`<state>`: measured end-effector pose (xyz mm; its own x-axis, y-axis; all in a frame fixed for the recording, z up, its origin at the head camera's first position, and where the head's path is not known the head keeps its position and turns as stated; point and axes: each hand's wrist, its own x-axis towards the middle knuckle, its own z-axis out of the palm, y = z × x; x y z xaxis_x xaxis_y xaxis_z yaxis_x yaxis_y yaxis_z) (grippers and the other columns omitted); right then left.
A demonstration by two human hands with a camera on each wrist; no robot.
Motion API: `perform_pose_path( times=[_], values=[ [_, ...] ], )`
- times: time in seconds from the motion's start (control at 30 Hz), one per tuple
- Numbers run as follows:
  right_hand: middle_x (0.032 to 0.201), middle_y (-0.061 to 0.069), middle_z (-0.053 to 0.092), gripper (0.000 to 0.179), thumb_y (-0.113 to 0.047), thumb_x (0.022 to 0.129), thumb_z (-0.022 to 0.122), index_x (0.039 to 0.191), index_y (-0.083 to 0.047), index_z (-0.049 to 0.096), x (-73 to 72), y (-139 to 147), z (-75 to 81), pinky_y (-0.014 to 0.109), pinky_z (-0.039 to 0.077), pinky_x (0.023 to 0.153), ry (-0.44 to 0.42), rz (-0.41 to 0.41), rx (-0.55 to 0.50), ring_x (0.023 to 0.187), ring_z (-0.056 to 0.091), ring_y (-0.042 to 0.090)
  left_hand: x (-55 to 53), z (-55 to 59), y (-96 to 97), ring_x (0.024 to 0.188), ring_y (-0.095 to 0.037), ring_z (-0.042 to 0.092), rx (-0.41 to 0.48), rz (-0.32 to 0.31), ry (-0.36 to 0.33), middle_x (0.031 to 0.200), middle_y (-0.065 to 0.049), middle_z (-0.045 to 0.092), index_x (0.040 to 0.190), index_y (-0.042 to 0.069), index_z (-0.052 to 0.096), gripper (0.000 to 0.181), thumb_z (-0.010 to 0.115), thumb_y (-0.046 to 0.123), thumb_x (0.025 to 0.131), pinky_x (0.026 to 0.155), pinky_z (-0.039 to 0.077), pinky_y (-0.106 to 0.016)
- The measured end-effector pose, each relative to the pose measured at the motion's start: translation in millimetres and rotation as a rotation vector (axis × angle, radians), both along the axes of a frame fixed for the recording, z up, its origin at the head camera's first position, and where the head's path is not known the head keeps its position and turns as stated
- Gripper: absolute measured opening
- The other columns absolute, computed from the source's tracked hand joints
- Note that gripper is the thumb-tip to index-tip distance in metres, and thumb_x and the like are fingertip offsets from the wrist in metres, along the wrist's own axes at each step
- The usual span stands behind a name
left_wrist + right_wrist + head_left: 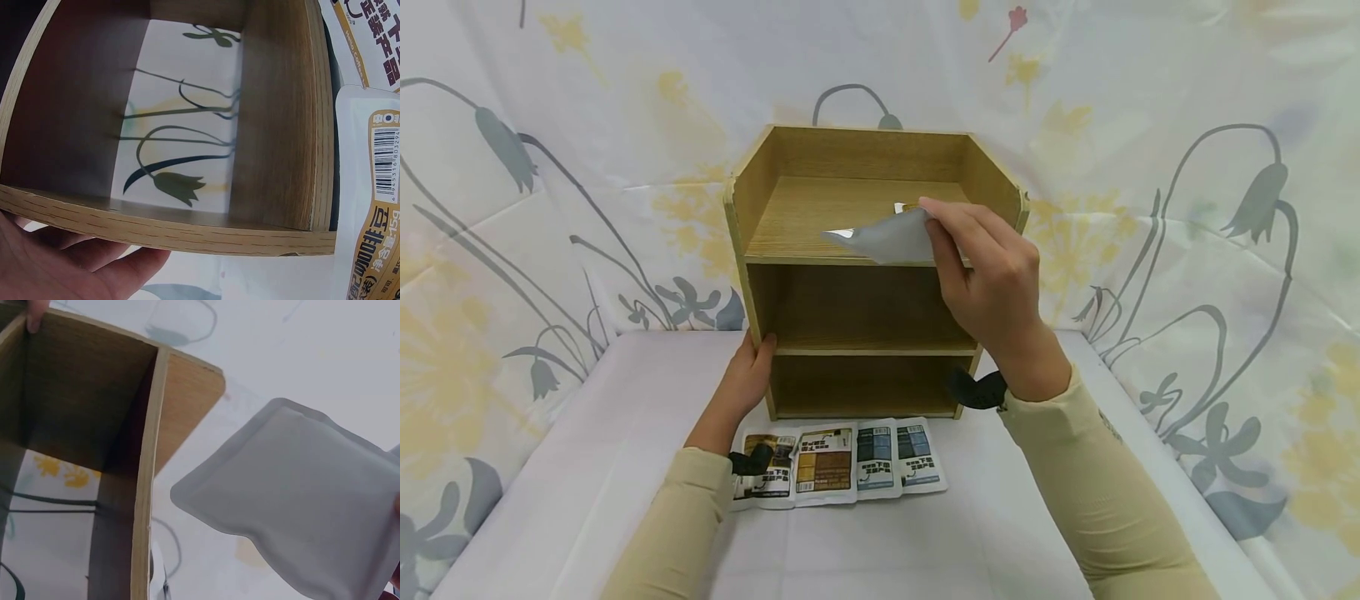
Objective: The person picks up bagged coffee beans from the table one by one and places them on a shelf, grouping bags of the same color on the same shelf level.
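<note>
A small wooden shelf unit point(868, 346) stands on the white table. My left hand point(747, 375) grips its left side panel, thumb at the front edge; in the left wrist view the fingers point(134, 269) are on the panel's outer side. Above the top shelf, my right hand point(988, 271) pinches a flat silvery-grey pouch point(891, 239) by one end. The right wrist view shows the pouch's plain side point(294, 494), apart from the shelf, with only bits of the fingers at the edge. A small printed packet corner point(904, 207) shows behind the pouch; what it belongs to is hidden.
In front of the shelf unit, several printed pouches point(825, 471) lie in an overlapping row on the table point(880, 542). A floral cloth point(1187, 208) hangs behind and at both sides. The two lower compartments point(865, 304) face forward, and the top has raised sides.
</note>
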<state>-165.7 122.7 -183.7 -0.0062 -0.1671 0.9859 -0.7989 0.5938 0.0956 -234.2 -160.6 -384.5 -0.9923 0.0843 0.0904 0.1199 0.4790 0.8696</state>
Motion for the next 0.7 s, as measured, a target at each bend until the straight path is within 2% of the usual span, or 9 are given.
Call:
perform_pose_path(
  times=[0.3, 0.7],
  values=[
    [0.090, 0.016, 0.072, 0.015, 0.000, 0.090, 0.064, 0.102, 0.001, 0.074, -12.6, -8, -0.6, 0.035, 0.052, 0.061, 0.018, 0.018, -0.016, 0.075, 0.069, 0.026, -0.7, -0.8, -0.3, 0.135, -0.046, 0.039, -0.008, 0.005, 0.010, 0.153, -0.026, 0.031, 0.157, 0.014, 0.005, 0.069, 0.022, 0.053, 0.102, 0.109, 0.032, -0.063],
    [0.092, 0.014, 0.073, 0.016, -0.004, 0.090, 0.066, 0.104, -0.002, 0.074, -20.7, -16, -9.2, 0.040, 0.058, 0.071, 0.017, -0.034, 0.029, 0.081, 0.070, 0.028, 0.0, 0.2, -0.5, 0.135, -0.046, 0.038, -0.018, 0.016, 0.011, 0.152, -0.027, 0.031, 0.156, 0.010, 0.008, 0.068, 0.021, 0.050, 0.103, 0.110, 0.031, -0.062]
  ],
)
